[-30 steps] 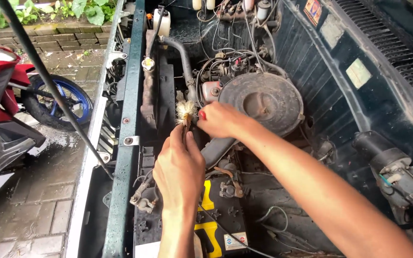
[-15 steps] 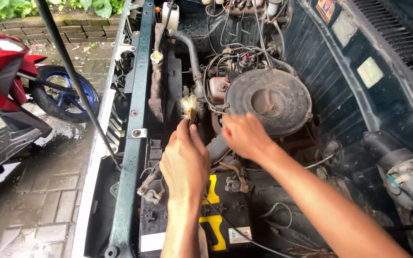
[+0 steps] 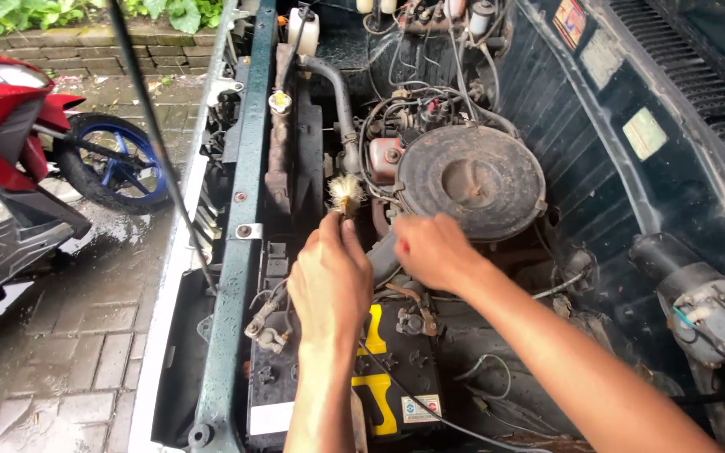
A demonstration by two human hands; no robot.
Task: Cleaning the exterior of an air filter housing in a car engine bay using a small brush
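Note:
I look down into an open car engine bay. My left hand [image 3: 331,281] is closed around a small brush [image 3: 346,195] whose frayed pale bristles point up beside the radiator hose [image 3: 335,92]. My right hand [image 3: 434,250] rests knuckles-up just below the round, rusty air cleaner housing [image 3: 472,180], fingers curled down onto engine parts; whether it holds anything is hidden. A black battery [image 3: 379,377] with yellow markings lies under both forearms.
The green front crossmember [image 3: 241,243] runs along the left, with the slanted hood prop rod [image 3: 157,138] beside it. A red motorbike [image 3: 18,151] with a blue-rimmed wheel stands on wet paving at left. A wiper motor [image 3: 698,294] sits at right.
The view has drifted, so everything sits lower and further right. My right hand left the brush head and dropped below the air cleaner. My left hand still holds the brush upright.

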